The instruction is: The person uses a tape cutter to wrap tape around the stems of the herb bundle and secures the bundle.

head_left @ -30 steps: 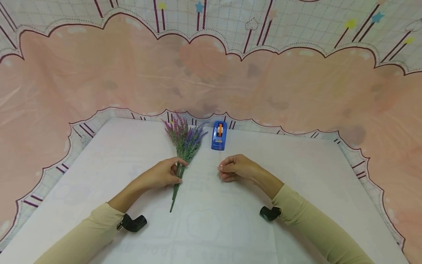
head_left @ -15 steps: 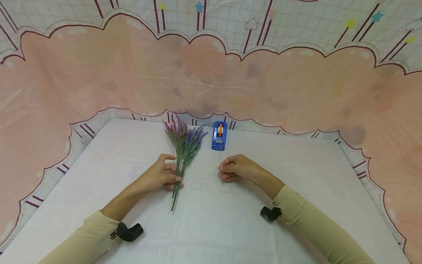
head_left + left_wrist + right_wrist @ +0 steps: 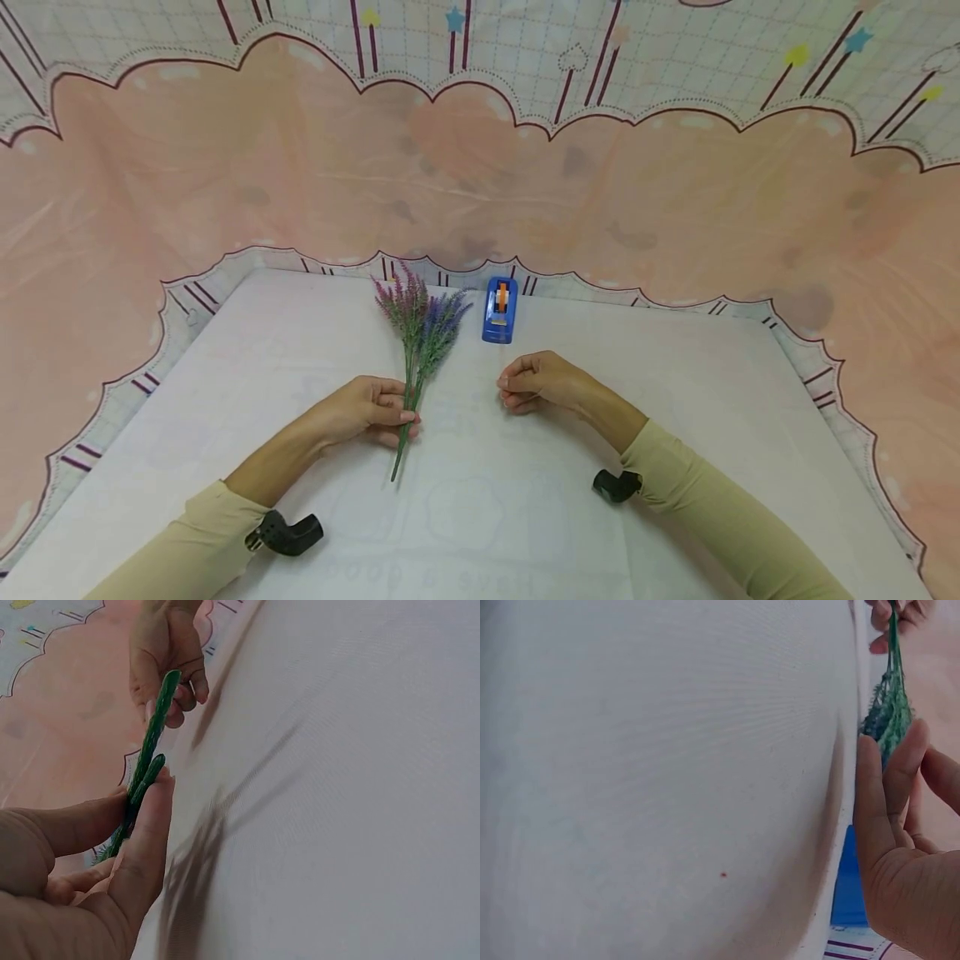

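Artificial lavender sprigs (image 3: 432,329), pink and purple on green stems, are held by my left hand (image 3: 369,410). Its thumb and fingers pinch the stems low down, and the left wrist view shows the green stem ends (image 3: 155,731) poking out beyond the fingertips. My right hand (image 3: 546,383) hovers over the table to the right, thumb and fingertips pinched together. What looks like a faint strip of clear tape (image 3: 502,354) runs from the blue tape dispenser (image 3: 499,321) toward those fingertips; it is hardly visible. In the right wrist view the dispenser is mostly hidden behind the hand (image 3: 907,877).
A white cloth (image 3: 645,350) covers the table. Behind it hangs a peach and white patterned backdrop (image 3: 315,167). Black wrist cameras (image 3: 288,533) are worn at both sleeve cuffs.
My left hand has slid down the stems, its fingers loosening and then closing on them lower down. The flower heads have stayed nearly in place. My right hand has kept still.
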Demonstrator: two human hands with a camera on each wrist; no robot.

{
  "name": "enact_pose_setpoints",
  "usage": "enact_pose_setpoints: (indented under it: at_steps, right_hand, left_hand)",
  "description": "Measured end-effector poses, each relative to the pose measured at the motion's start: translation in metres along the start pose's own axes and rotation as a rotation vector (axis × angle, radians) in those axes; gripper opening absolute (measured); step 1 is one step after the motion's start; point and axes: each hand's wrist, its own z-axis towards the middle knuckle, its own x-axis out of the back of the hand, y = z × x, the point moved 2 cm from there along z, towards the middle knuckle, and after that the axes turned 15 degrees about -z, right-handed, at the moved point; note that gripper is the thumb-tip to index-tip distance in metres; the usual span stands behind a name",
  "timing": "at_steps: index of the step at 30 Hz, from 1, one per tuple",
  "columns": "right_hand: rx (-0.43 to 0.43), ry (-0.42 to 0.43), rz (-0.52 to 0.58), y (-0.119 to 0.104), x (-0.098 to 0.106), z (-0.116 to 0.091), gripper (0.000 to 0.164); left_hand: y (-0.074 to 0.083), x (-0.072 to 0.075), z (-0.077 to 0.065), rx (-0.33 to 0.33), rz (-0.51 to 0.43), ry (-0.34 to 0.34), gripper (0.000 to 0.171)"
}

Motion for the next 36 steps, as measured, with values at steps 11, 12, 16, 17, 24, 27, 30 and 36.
enact_pose_setpoints:
  at_steps: [11, 12, 16, 17, 24, 27, 30, 36]
  right_hand:
    - [-0.001, 0.003, -0.006, 0.000, -0.001, -0.001, 0.020]
    - [0.001, 0.002, -0.005, 0.000, -0.001, -0.001, 0.020]
    - [0.011, -0.003, -0.004, 0.001, -0.001, -0.001, 0.021]
    - [0.012, -0.003, -0.003, 0.001, -0.001, 0.000, 0.021]
    - [-0.003, -0.011, 0.008, 0.002, -0.002, 0.001, 0.026]
    - [-0.021, -0.010, 0.013, 0.001, -0.004, 0.001, 0.025]
    - [-0.031, -0.009, 0.001, 0.001, -0.005, 0.002, 0.025]
    - [-0.040, -0.004, -0.028, -0.003, -0.010, 0.003, 0.027]
  left_hand:
    - [0.002, -0.003, -0.001, -0.017, 0.021, -0.035, 0.047]
    - [0.003, -0.004, -0.001, -0.020, 0.029, -0.037, 0.046]
    - [0.005, -0.008, 0.001, -0.045, 0.100, -0.048, 0.045]
    - [0.006, -0.009, 0.002, -0.052, 0.121, -0.047, 0.044]
    - [0.016, -0.015, 0.015, -0.123, 0.270, -0.048, 0.037]
    - [0.022, -0.020, 0.025, -0.153, 0.317, -0.051, 0.034]
    - [0.028, -0.026, 0.036, -0.193, 0.363, -0.060, 0.033]
    - [0.038, -0.039, 0.059, -0.304, 0.487, -0.084, 0.032]
